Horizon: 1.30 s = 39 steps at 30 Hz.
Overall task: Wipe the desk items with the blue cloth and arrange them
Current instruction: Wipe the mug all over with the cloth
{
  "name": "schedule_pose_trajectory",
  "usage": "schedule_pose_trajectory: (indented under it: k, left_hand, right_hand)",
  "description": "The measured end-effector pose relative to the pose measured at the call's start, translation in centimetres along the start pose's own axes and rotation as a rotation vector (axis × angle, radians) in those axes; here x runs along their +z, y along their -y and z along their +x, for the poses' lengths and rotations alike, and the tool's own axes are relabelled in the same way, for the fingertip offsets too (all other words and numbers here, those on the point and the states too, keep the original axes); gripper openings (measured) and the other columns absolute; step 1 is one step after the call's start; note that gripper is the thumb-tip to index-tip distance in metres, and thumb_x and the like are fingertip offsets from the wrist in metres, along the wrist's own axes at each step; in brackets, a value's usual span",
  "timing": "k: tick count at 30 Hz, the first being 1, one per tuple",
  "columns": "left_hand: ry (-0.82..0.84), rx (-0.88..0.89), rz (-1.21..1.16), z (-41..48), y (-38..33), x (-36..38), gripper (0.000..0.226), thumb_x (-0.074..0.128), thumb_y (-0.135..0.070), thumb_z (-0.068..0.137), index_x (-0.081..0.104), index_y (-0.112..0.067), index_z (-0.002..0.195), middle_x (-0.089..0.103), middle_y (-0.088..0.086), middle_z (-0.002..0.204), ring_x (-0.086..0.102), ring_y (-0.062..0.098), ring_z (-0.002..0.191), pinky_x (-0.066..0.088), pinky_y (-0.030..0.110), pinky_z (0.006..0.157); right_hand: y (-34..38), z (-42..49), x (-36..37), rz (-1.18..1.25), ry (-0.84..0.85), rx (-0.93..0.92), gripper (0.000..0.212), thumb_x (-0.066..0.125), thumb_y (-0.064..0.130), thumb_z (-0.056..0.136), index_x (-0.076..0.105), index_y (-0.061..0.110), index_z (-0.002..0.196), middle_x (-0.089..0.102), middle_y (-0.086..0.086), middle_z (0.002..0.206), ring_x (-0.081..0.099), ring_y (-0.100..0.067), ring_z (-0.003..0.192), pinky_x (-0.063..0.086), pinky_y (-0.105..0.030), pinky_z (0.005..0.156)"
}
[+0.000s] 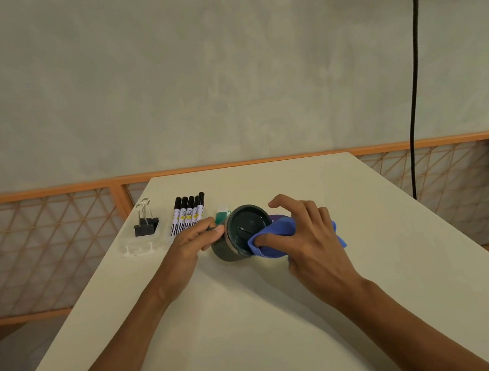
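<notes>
While the left hand (192, 242) curls round the side of a dark lidded cup (245, 224) tilted on the desk (277, 314), the right hand (314, 238) pinches the blue cloth (279, 228) against its lid; markers (188, 214) and binder clips (145, 224) lie left of it.

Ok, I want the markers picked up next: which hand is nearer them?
Left. The left hand grips the mug right beside the markers; the right hand holds the blue cloth beyond the mug.
</notes>
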<state>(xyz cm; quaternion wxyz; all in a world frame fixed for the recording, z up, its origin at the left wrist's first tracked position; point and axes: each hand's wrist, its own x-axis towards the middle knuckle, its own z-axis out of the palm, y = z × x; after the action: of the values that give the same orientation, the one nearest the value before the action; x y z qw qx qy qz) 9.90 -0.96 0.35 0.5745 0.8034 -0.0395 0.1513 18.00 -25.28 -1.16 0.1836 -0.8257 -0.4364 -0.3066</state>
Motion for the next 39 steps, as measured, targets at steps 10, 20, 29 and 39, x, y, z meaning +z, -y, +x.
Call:
schedule_pose_trajectory:
  k: [10,20,29,39]
  left_hand:
    - [-0.015,0.004,0.006,-0.3,0.2,0.6,0.036,0.060,-0.039,0.101,0.046,-0.016,0.078,0.038,0.002,0.083,0.036,0.018,0.082,0.026,0.041,0.079]
    - [-0.059,-0.002,-0.008,-0.5,0.8,0.5,0.036,0.055,-0.021,0.111,0.043,-0.006,0.081,0.038,-0.001,0.079,0.037,0.013,0.077,0.034,0.020,0.069]
    - [-0.076,0.017,-0.041,-0.5,0.1,1.4,0.048,0.051,-0.016,0.111,0.048,-0.034,0.067,0.042,-0.014,0.073,0.041,0.007,0.074,0.037,0.015,0.071]
    - [-0.074,0.021,0.011,-0.6,0.5,1.2,0.043,0.051,-0.014,0.112,0.050,-0.029,0.071,0.042,-0.015,0.072,0.040,0.008,0.073,0.036,0.017,0.069]
  right_hand:
    - [1.0,-0.5,1.5,0.162,-0.035,0.137,0.075,0.061,-0.023,0.061,0.076,0.039,0.099,0.044,0.001,0.151,0.047,-0.026,0.122,0.040,-0.043,0.086]
    - [2.8,-1.1,2.4,0.480,-0.059,0.218,0.091,0.048,-0.025,0.076,0.065,0.044,0.133,0.030,0.015,0.154,0.038,-0.021,0.138,0.042,-0.039,0.111]
    - [0.5,-0.8,1.1,0.594,-0.195,0.351,0.067,0.049,-0.010,0.087,0.070,0.032,0.134,0.032,0.014,0.145,0.044,-0.020,0.126,0.048,-0.039,0.106]
    - [0.3,-0.8,1.0,0.207,-0.149,0.230,0.084,0.067,-0.018,0.073,0.066,0.039,0.135,0.038,0.003,0.149,0.043,-0.021,0.116,0.048,-0.046,0.088]
